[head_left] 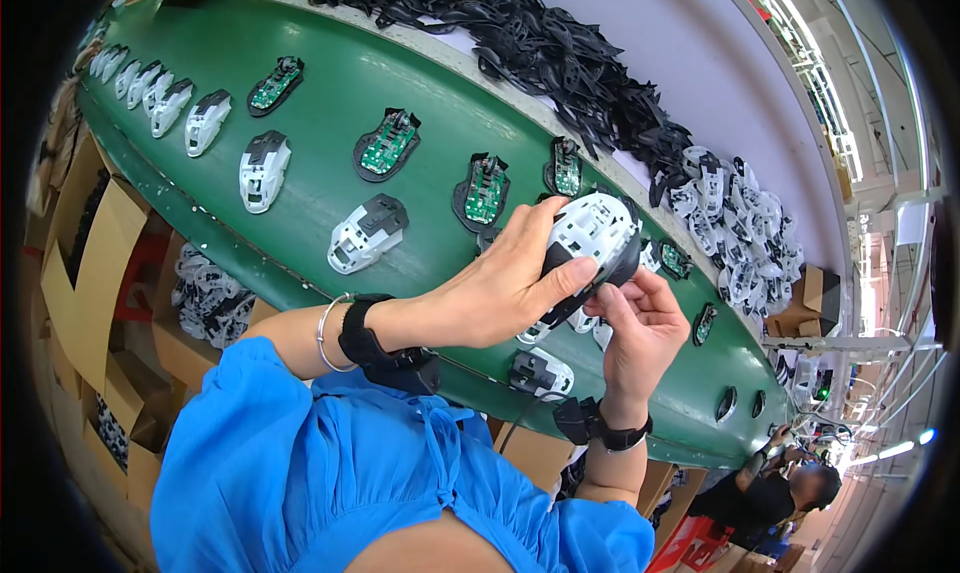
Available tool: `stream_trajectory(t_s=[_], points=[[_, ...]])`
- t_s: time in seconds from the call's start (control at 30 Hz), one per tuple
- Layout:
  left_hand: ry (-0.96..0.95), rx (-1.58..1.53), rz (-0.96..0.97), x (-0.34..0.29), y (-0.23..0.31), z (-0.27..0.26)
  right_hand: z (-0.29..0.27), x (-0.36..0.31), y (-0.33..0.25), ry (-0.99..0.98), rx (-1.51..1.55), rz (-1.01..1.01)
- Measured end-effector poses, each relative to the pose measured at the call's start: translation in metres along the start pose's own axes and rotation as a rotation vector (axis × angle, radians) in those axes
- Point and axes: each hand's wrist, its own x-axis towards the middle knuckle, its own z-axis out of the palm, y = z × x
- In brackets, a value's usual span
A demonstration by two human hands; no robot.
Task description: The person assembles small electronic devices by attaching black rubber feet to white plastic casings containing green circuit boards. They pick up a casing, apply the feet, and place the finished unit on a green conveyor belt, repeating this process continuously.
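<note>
Above the green belt, I hold a partly assembled computer mouse, with a white slotted shell on top and black sides. My left hand wraps round it, its thumb across the lower part of the shell. At the lower right edge of the same mouse, my right hand pinches with thumb and fingers; what lies between the fingertips is hidden. Close by on the belt are a black mouse base with a green circuit board and a white-and-black mouse shell. Other pieces are partly covered by my hands.
More boards in black bases and white-grey shells lie spaced along the belt. Beyond its far edge are heaps of black plastic parts and white shells. Cardboard boxes stand below. Another person is at the lower right.
</note>
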Motion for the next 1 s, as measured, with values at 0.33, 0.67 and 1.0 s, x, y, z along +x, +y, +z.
stream_trajectory(t_s=[0.33, 0.67, 1.0], points=[[0.055, 0.257, 0.106, -0.002, -0.009, 0.011, -0.001, -0.004, 0.008, 0.038, -0.007, 0.083], [-0.026, 0.111, 0.130, -0.005, -0.015, -0.001, 0.000, 0.005, 0.009, -0.153, 0.016, 0.087], [-0.134, 0.166, 0.459, -0.016, -0.004, -0.010, -0.003, 0.000, -0.014, -0.395, 0.133, 0.067]])
